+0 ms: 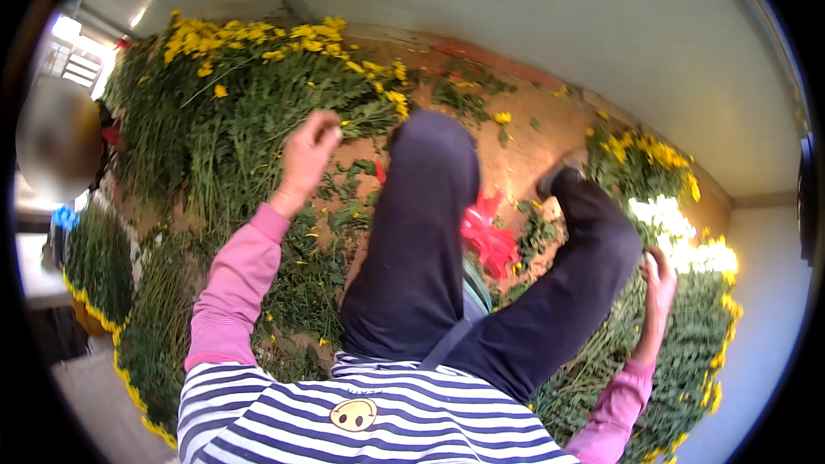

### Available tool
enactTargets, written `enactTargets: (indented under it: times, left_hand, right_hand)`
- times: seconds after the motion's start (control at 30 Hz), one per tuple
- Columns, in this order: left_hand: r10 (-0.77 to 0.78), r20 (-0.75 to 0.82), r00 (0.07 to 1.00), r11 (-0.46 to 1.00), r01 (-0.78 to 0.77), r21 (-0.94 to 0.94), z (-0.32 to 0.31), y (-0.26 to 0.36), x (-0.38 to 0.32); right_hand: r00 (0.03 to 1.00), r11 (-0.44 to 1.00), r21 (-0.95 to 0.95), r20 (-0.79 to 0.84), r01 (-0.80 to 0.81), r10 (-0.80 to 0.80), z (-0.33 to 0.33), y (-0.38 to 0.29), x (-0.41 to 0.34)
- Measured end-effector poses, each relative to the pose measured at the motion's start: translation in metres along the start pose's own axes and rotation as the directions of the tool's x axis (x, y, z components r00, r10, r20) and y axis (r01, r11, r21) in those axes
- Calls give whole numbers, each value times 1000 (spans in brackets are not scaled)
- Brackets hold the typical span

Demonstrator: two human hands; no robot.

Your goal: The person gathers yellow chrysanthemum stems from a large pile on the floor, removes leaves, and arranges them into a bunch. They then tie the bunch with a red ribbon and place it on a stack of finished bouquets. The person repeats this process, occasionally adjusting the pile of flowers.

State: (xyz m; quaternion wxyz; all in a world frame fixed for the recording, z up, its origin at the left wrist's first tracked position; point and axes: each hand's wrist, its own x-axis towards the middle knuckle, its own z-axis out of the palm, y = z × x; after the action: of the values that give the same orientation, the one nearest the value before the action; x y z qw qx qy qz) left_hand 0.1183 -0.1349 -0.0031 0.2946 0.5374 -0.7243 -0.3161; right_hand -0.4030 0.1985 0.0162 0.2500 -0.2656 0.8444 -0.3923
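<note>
My left hand is held over the lower edge of a large heap of cut yellow flowers with green stems. Its fingers are bent, and whether they pinch anything small is unclear. My right hand is at the right, beside my bent knee, by another pile of yellow-flowered stems. Its fingers are partly curled, with no stem plainly between them. Red plastic ribbon or film lies on the ground between my legs. Loose leaves and petals are scattered round it.
Pale wall panels rise behind the flowers and at the right. More stem bundles edged with yellow blooms lie at the left. A small flower bunch rests past my foot. A person, blurred, is at the far left near a blue bow.
</note>
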Motion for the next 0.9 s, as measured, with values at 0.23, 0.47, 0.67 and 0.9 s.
enactTargets:
  times: [0.23, 0.47, 0.67, 0.9]
  left_hand:
    - [-527, 335, 781, 848, 455, 273, 113, -200, -66]
    - [-591, 393, 704, 795, 592, 134, 134, -216, -68]
    - [-674, 245, 697, 738, 633, 233, 86, -238, -95]
    - [-497, 16, 868, 844, 479, 239, 46, -279, -55]
  right_hand:
    - [906, 818, -450, -42, 359, -421, 39, -55, -20]
    - [824, 661, -494, 289, 565, -488, 99, -117, 37]
    - [792, 914, -232, 595, 333, -137, 185, -165, 93]
    - [304, 871, -290, 937, 396, 174, 435, -114, 93]
